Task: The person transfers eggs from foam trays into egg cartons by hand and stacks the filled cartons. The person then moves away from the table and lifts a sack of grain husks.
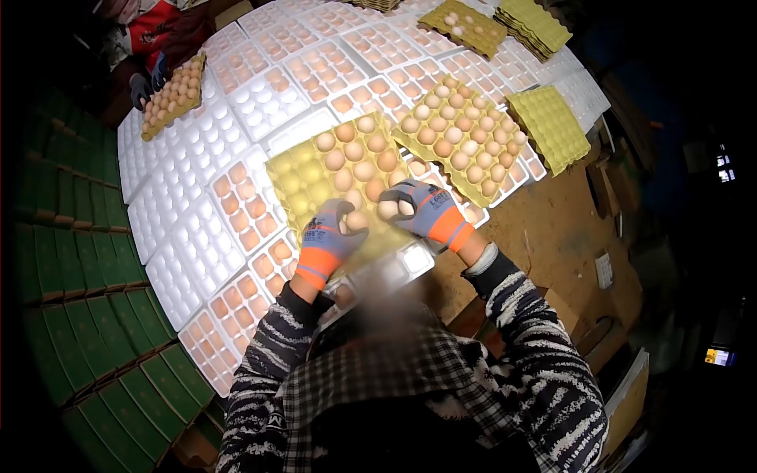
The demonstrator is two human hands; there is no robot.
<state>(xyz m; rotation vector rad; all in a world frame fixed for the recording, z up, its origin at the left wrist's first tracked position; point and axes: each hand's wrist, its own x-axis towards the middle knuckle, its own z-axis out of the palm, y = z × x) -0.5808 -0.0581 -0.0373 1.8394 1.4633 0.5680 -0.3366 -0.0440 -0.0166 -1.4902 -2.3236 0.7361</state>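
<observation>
Both my hands wear grey gloves with orange cuffs and are over the near side of a yellow egg tray (296, 175). My left hand (326, 233) curls around eggs (356, 221) at its thumb and fingertips. Pale eggs (389, 209) are gripped in my right hand (430, 210), close to my left one. Brown eggs (363, 170) fill the tray's middle and right rows, while its left cups hold none. A second yellow tray (438, 163), loaded with eggs, lies at the right, its edge close to the first tray.
White moulded trays (177, 213) cover the table, many with eggs (244, 201). A person's gloved hand (140, 88) holds a loaded egg tray (147, 130) at upper left. Stacked yellow trays (536, 27) lie at the far right. Green boxes (79, 260) line the left side.
</observation>
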